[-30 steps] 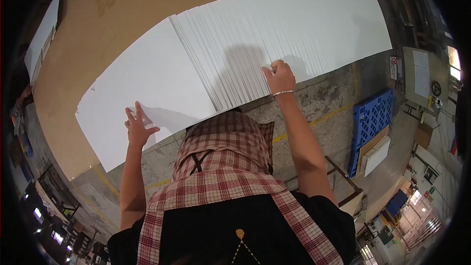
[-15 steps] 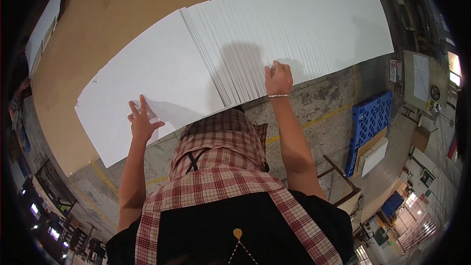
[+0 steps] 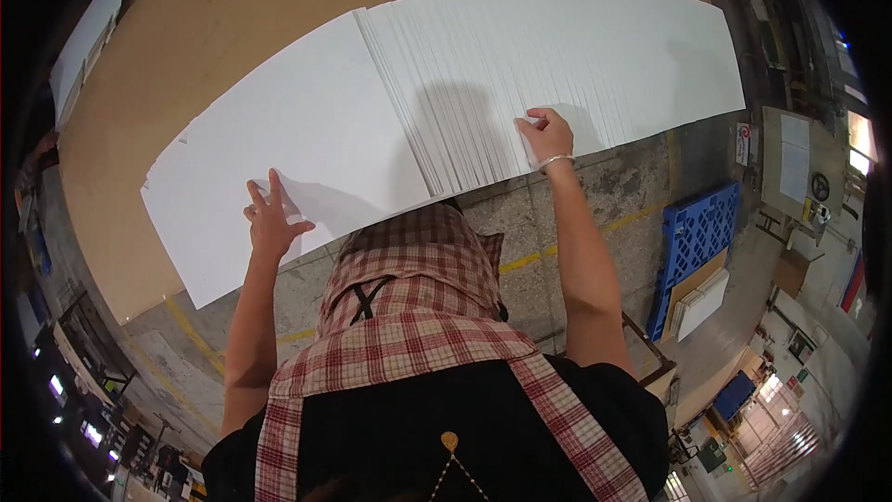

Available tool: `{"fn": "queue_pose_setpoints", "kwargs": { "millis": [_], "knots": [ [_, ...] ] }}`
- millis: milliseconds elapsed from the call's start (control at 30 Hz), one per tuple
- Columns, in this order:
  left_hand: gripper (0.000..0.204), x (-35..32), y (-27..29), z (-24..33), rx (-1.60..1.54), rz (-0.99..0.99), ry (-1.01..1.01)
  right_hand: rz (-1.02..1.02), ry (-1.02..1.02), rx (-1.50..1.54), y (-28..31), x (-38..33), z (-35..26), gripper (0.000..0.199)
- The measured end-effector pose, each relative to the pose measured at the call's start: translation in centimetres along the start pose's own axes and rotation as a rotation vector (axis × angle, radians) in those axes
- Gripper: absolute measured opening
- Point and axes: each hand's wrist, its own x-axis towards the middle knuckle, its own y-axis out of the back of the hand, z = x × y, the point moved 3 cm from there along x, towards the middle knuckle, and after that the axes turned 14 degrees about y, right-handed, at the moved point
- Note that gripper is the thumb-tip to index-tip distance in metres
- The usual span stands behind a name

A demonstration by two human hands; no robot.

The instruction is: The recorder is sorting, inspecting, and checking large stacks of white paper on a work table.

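small red-white sign (image 3: 743,142) on floor edge at right; white notice sheet (image 3: 794,158) on tan board beside it.

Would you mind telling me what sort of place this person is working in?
Most likely a factory or print-shop floor. A large fanned stack of white sheets lies on a broad brown worktable, the concrete floor carries painted yellow lines, and a blue plastic pallet stands to the right.

Matt white paper sheets (image 3: 307,149); brown cardboard base (image 3: 186,46); rough concrete floor (image 3: 641,177); blue plastic pallet (image 3: 697,242).
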Motion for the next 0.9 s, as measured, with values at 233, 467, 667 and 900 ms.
{"fn": "queue_pose_setpoints", "kwargs": {
  "millis": [233,467,667,900],
  "knots": [
    [0.125,0.2,0.0,0.1,-0.004,-0.023,0.014,0.134,0.356,-0.561,-2.0,-3.7,-4.1,0.036],
    [0.125,0.2,-0.3,0.0,0.006,-0.001,-0.002,0.188,0.355,-0.588,-1.4,-2.8,-3.1,0.031],
    [0.125,0.0,-0.2,0.5,0.014,-0.005,0.005,-0.208,0.027,0.093,-1.1,-0.1,2.5,0.044],
    [0.125,0.5,-0.5,-0.2,0.014,0.0,0.002,-0.289,0.131,-0.149,-1.9,0.4,2.0,0.047]
  ]
}}
